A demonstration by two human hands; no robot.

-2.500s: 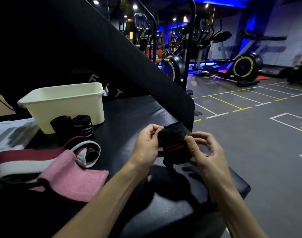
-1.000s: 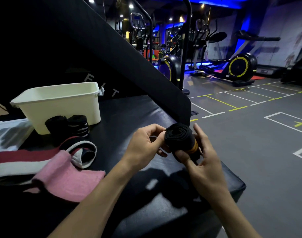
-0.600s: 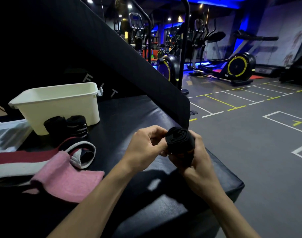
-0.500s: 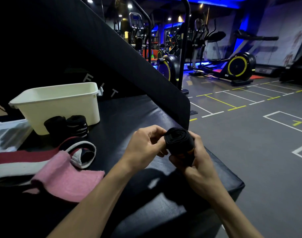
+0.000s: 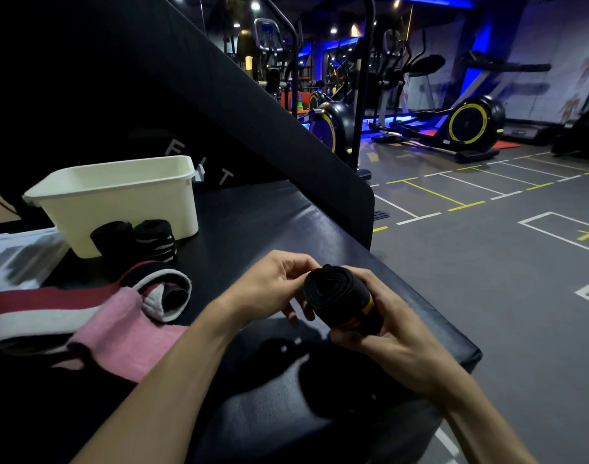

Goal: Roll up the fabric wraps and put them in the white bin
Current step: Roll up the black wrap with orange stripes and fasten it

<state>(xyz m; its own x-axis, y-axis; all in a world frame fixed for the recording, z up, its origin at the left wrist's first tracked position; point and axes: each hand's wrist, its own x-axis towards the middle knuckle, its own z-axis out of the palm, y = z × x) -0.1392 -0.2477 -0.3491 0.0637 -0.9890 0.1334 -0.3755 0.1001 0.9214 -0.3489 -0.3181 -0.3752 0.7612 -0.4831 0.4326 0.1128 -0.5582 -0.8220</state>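
Observation:
A black wrap with orange stripes (image 5: 336,298) is rolled into a tight cylinder, its spiral end facing me. My right hand (image 5: 383,326) grips it from below and the right. My left hand (image 5: 273,289) holds its left side with curled fingers. The white bin (image 5: 119,202) stands at the back left of the black padded bench (image 5: 253,222). Two rolled black wraps (image 5: 134,241) stand in front of the bin. A red, white and black wrap (image 5: 52,306) and a pink wrap (image 5: 125,339) lie unrolled at the left.
A slanted black pad (image 5: 219,95) rises behind the bench. White paper (image 5: 15,259) lies at the far left. The bench edge drops to the grey gym floor (image 5: 487,262) on the right, with exercise machines (image 5: 470,122) beyond.
The loose black wrap has been wound into a tight roll between both hands. In the last half second the roll has turned slightly and the orange stripes show again.

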